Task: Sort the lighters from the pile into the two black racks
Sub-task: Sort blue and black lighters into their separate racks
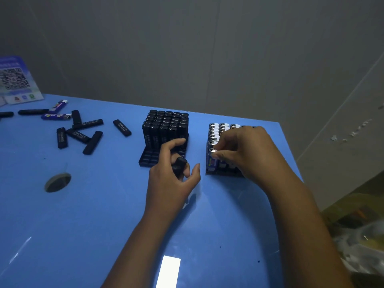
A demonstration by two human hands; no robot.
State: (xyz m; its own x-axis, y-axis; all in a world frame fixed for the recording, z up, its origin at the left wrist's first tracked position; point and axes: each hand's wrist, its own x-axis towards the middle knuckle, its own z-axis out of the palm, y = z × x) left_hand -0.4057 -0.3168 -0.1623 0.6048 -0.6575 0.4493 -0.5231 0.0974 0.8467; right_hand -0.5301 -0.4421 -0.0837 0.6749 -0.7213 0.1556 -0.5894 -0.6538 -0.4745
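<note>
we judge the sorting well along: the left rack (164, 142) is packed with black lighters except its near rows, and the right rack (222, 161) holds blue lighters with white and silver tops across most of what we can see, though our right hand (247, 150) hides part of it. what is left is the pile (79, 129) at ten o'clock on the blue table (83, 215), several black lighters and two blue ones lying loose. our left hand (172, 179), at six o'clock from the left rack, has its fingers curled round a black lighter (179, 164) just short of the empty slots. our right hand pinches the top of a blue lighter (212, 156) standing in the near left corner of the right rack.
</note>
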